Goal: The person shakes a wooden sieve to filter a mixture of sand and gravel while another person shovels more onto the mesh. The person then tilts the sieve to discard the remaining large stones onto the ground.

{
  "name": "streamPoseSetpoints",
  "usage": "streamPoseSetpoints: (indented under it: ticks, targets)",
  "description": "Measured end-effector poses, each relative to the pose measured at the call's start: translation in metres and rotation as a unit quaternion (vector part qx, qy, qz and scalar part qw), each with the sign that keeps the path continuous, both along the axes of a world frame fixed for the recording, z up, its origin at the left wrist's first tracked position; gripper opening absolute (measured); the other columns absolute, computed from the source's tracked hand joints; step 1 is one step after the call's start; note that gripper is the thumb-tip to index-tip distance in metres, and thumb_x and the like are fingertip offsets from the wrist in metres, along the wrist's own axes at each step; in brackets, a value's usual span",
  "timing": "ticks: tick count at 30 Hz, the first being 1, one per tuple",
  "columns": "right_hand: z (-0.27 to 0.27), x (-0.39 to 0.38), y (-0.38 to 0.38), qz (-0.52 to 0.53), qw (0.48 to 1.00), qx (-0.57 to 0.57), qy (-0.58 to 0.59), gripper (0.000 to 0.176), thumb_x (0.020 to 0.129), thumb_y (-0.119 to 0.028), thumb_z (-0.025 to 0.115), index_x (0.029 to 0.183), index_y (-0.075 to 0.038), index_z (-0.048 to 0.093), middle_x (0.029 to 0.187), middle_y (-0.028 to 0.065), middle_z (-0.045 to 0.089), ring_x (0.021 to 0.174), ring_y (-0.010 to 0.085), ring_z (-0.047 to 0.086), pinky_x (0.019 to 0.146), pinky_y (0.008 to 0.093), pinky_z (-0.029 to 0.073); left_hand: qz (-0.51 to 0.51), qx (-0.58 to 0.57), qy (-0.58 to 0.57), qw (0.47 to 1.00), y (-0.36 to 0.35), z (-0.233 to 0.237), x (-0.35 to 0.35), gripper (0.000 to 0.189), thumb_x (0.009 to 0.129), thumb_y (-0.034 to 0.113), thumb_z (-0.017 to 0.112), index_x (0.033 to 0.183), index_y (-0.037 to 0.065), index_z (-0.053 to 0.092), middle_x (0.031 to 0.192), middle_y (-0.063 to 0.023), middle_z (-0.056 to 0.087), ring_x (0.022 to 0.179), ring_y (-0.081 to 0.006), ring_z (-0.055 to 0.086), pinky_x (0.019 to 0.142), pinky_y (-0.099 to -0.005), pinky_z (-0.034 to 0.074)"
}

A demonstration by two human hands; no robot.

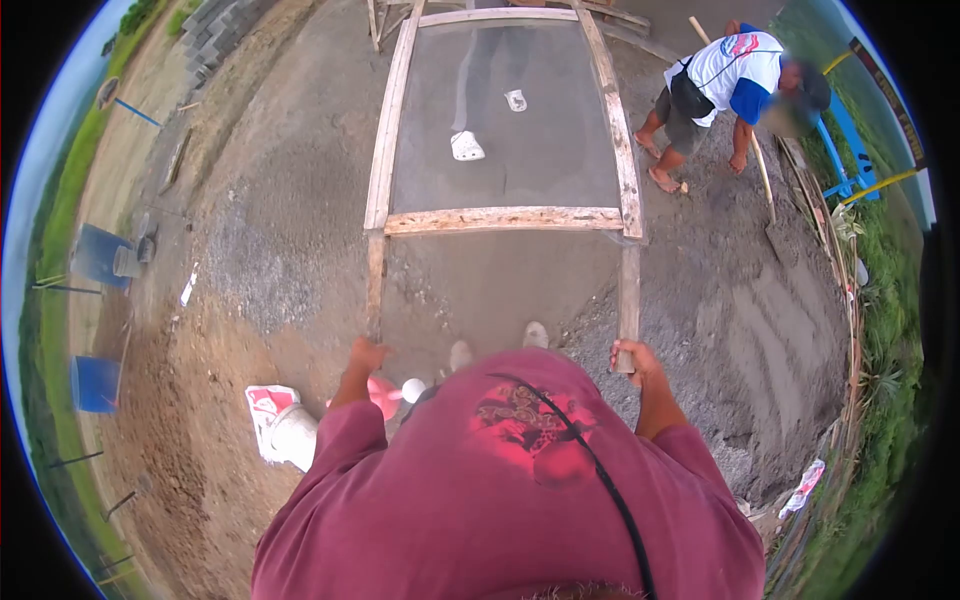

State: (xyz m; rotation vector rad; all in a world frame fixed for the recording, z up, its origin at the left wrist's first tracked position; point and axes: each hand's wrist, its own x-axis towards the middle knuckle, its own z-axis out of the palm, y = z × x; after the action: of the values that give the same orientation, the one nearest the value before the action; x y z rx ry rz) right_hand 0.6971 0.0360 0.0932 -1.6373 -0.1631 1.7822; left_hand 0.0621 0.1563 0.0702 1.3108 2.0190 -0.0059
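A large wooden-framed screen (505, 220) extends away in front of me, with two long handles reaching back to my body. Its grey panel looks like fine mesh. Within the panel appear a white clog-like shape (467, 147) and a smaller white shape (515, 100), possibly shoes seen through it. My left hand (367, 355) is closed at the end of the left wooden handle (375, 285). My right hand (640, 360) wraps round the right wooden handle (628, 300) near its end. The toes of my shoes (536, 334) show below, between the handles.
At the right, a bent-over co-worker (735, 75) holds a shovel (765, 180) by grey sand (770, 330). Left of me are a white sack (270, 410) and a bucket (295, 437). Blue barrels (95, 385) stand farther left; concrete blocks (215, 40) are stacked behind.
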Motion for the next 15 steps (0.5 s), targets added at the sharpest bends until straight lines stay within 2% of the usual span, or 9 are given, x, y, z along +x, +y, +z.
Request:
streamPoseSetpoints:
  ticks: [3, 6, 9, 12, 15]
  targets:
    - [0.000, -0.011, -0.006, -0.011, 1.000, 0.000, 0.000, 0.020, 0.085, -0.019, 0.070, 0.090, -0.003, 0.060, 0.076, 0.0075, 0.061, 0.066, 0.0210, 0.061, 0.064, 0.0375, 0.054, -0.002, -0.034, 0.009, 0.999, 0.002, 0.001, -0.009, 0.047, 0.070, 0.030, 0.081, 0.087, -0.013, 0.069, 0.082, -0.0289, 0.071, 0.081, -0.0367, 0.074, 0.072, -0.0449, 0.057]
    - [0.012, -0.020, -0.007, -0.026, 1.000, -0.010, -0.006, 0.020, 0.085, -0.019, 0.071, 0.088, -0.003, 0.060, 0.076, 0.0077, 0.061, 0.066, 0.0210, 0.062, 0.063, 0.0372, 0.054, 0.000, -0.039, -0.022, 0.999, 0.004, -0.019, -0.020, 0.047, 0.070, 0.030, 0.080, 0.087, -0.012, 0.070, 0.083, -0.0290, 0.071, 0.083, -0.0373, 0.074, 0.074, -0.0451, 0.057]
    - [0.019, -0.033, -0.017, -0.032, 0.999, -0.006, -0.022, 0.020, 0.084, -0.020, 0.072, 0.087, -0.004, 0.060, 0.075, 0.0072, 0.061, 0.066, 0.0209, 0.062, 0.062, 0.0368, 0.054, -0.030, -0.046, -0.003, 0.999, -0.003, -0.053, -0.039, 0.047, 0.070, 0.031, 0.080, 0.088, -0.012, 0.070, 0.080, -0.0286, 0.071, 0.082, -0.0377, 0.074, 0.072, -0.0452, 0.058]
    - [0.025, -0.043, -0.019, -0.020, 0.999, -0.006, -0.025, 0.021, 0.083, -0.021, 0.073, 0.087, -0.004, 0.061, 0.075, 0.0065, 0.062, 0.065, 0.0208, 0.062, 0.062, 0.0364, 0.054, -0.032, -0.055, -0.032, 0.997, -0.002, -0.063, -0.048, 0.047, 0.070, 0.031, 0.080, 0.088, -0.012, 0.070, 0.080, -0.0280, 0.071, 0.082, -0.0368, 0.075, 0.072, -0.0446, 0.058]
    - [0.024, -0.052, -0.019, -0.035, 0.999, -0.017, -0.035, 0.020, 0.083, -0.016, 0.073, 0.089, -0.001, 0.061, 0.076, 0.0079, 0.062, 0.064, 0.0206, 0.062, 0.061, 0.0362, 0.055, -0.005, -0.083, -0.023, 0.996, -0.002, -0.045, -0.047, 0.049, 0.070, 0.032, 0.081, 0.089, -0.011, 0.071, 0.079, -0.0265, 0.072, 0.080, -0.0351, 0.075, 0.071, -0.0447, 0.058]
